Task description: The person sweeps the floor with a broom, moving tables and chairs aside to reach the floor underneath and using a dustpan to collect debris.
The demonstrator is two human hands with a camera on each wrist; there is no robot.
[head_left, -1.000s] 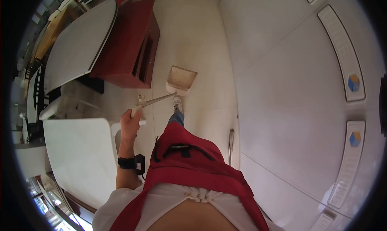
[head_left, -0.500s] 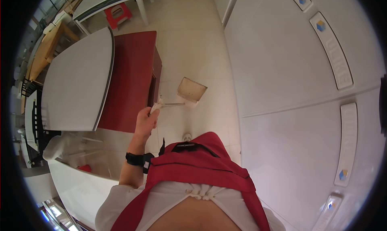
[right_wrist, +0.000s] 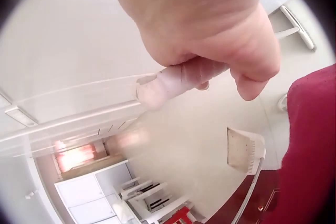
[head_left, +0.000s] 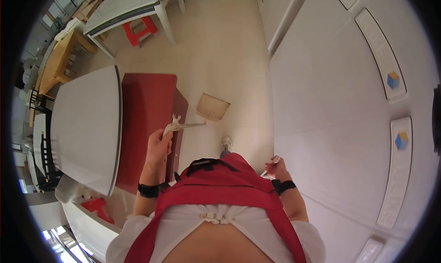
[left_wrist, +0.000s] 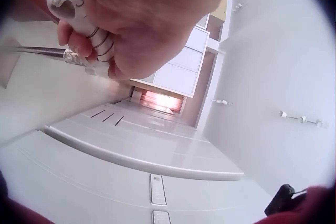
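My left hand [head_left: 158,148] grips the white top of a long-handled dustpan [head_left: 213,108]. Its thin metal shaft [head_left: 192,125] runs to the beige pan low over the floor, ahead of a shoe [head_left: 227,143]. Close up in the left wrist view, the fingers curl around the ribbed white grip [left_wrist: 79,14]. My right hand [head_left: 279,169], beside the apron, curls around a white stick handle [right_wrist: 157,90]. Past the fist its shaft leads to a narrow bar-shaped head [right_wrist: 300,28], like a broom's. The right wrist view also shows comb teeth along the dustpan's edge.
White appliances with long recessed handles [head_left: 383,56] line the right side. On the left stand a red cabinet [head_left: 147,107] and a white table top [head_left: 87,125]. Farther off are another table [head_left: 128,6] and a red stool [head_left: 140,31]. Tiled floor [head_left: 220,47] stretches between them.
The left hand and dustpan handle have shifted right in view, past the red cabinet. The right hand has come into sight with a white handle. The view now reaches farther along the aisle.
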